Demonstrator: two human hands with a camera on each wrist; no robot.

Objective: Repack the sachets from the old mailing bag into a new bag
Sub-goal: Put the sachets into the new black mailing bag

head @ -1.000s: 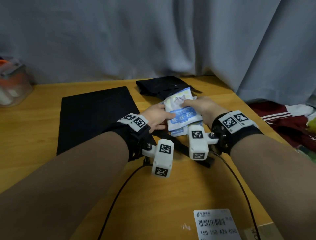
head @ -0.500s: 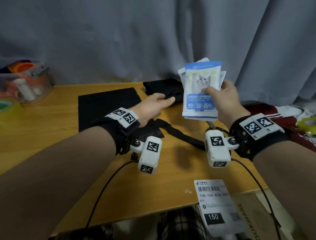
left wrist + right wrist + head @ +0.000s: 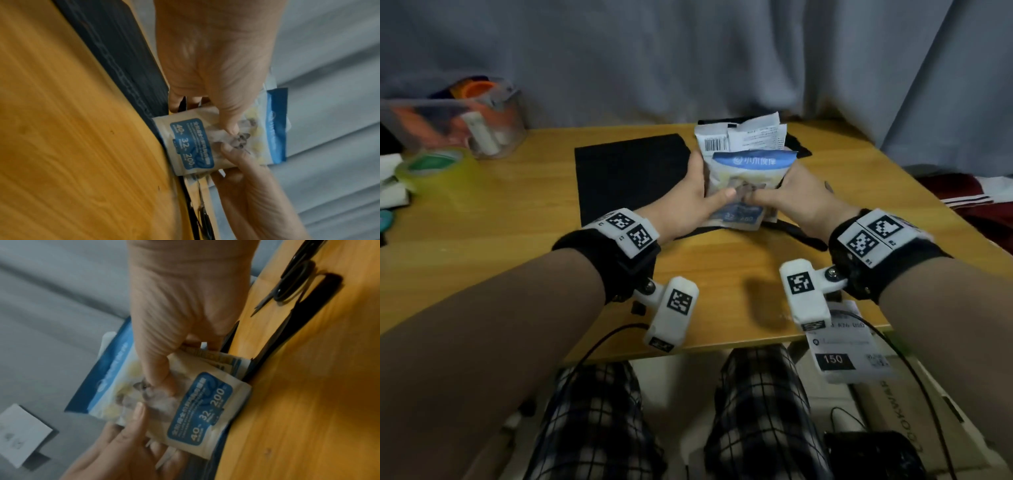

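You had the stack of sachets [image 3: 744, 185] stood on edge between both hands, its lower edge down at the counter [image 3: 493, 219], most likely to square the packets into one block that would slide into a bag in a single go. Your left hand [image 3: 690, 202] closed its grip on the left side of the stack, thumb across the front packet; your right hand [image 3: 796, 200] did the same on the right, so the thumbs nearly met over the cat picture. Holding from both sides kept the slippery packets from fanning out. The flat black bag [image 3: 630, 174], probably the new one, lay just left of the stack, within easy reach. The crumpled black bag [image 3: 796, 145] sat behind the sachets, probably the old one. Scissors [image 3: 292, 270] lay on the counter to your right, apart from the stack.
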